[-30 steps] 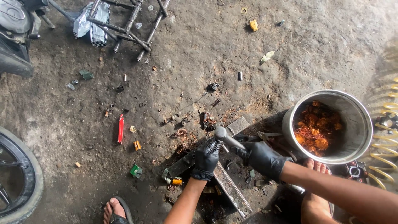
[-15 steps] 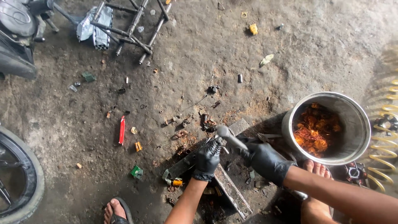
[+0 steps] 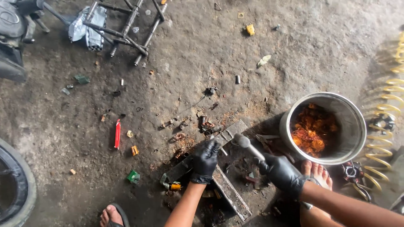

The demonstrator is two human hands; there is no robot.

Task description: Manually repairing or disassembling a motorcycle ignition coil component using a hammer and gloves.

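Note:
Both my hands wear black gloves. My right hand (image 3: pixel 281 171) grips the handle of a small metal hammer (image 3: pixel 245 143), whose head hangs just above a grey metal bar (image 3: pixel 229 133) lying on the floor. My left hand (image 3: pixel 205 162) is closed on a small metal part that it presses against the crossing metal bars (image 3: pixel 227 190); the part itself is mostly hidden by my fingers. Copper-coloured scraps lie around the bars.
A steel pot (image 3: pixel 349 126) holding copper wire scraps stands to the right, beside my bare foot (image 3: pixel 317 172). A yellow coiled hose (image 3: pixel 385 126) runs along the right edge. A tyre (image 3: pixel 14 189), a red tube (image 3: pixel 117 133), a metal frame (image 3: pixel 126 25) and small debris lie on the dirt floor.
The hammer head has shifted slightly right and up from the part under my left hand. My left hand has stayed on the bars. The view has tilted a little.

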